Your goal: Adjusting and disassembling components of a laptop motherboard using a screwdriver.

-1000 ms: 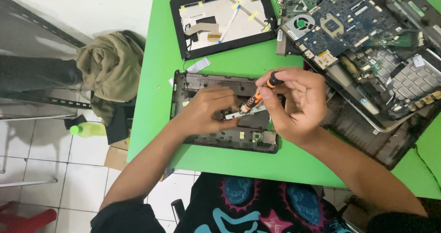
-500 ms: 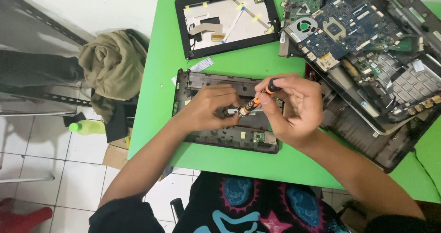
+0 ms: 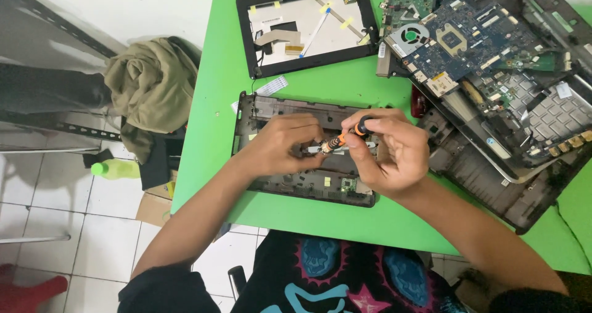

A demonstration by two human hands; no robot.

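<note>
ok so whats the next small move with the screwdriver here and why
Probably keep turning the screwdriver in place: the right hand pinches its top, its tip points down into the dark laptop base, and the left hand steadies things beside the tip. The screw itself is hidden.

Bright, even light; soft shadows; sharp focus

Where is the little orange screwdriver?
In the head view, the orange screwdriver is mid-table in the right hand, its tip beside the left hand, over the dark laptop shell.
</note>
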